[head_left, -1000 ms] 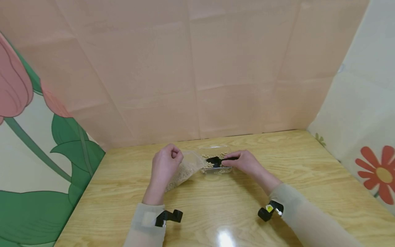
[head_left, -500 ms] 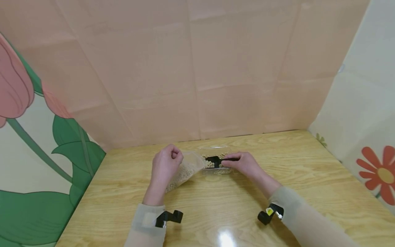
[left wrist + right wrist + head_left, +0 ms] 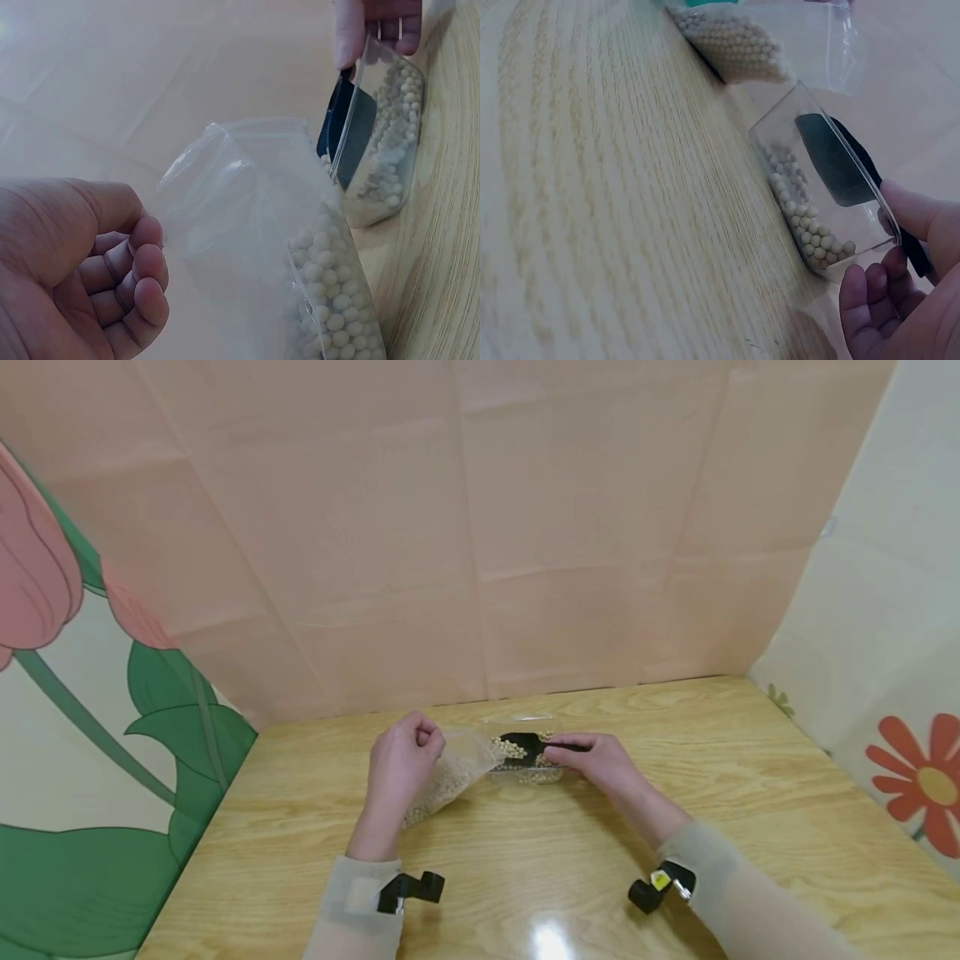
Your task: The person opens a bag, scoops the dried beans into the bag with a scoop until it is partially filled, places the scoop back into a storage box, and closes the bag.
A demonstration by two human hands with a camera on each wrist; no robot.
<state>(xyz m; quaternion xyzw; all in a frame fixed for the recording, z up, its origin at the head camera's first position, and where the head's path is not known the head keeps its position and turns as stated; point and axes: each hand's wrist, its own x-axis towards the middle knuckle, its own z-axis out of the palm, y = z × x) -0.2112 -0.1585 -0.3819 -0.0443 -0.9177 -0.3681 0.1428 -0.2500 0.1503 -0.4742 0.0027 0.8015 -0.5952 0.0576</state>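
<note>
My left hand (image 3: 401, 756) pinches the upper edge of a clear plastic bag (image 3: 225, 180) that stands tilted on the table. Small round beige balls (image 3: 337, 307) fill the bag's lower part. With thumb and fingers, my right hand (image 3: 603, 760) grips the handle of a black scoop (image 3: 531, 747). The scoop's blade is at a clear plastic box (image 3: 840, 259), beside the bag's mouth, with beige balls on its left part in the head view. More balls (image 3: 810, 232) lie along the box's bottom. The bag hides part of the box's left side in the head view.
The wood-grain table (image 3: 495, 877) runs back to a wall hung with pinkish sheeting (image 3: 465, 543). Painted flowers cover the left wall (image 3: 82, 735), and a red flower (image 3: 926, 781) marks the right wall.
The scoop has turned and shows more of its dark blade, with balls now on it. My right hand has shifted slightly right and nearer. My left hand and the bag stay put.
</note>
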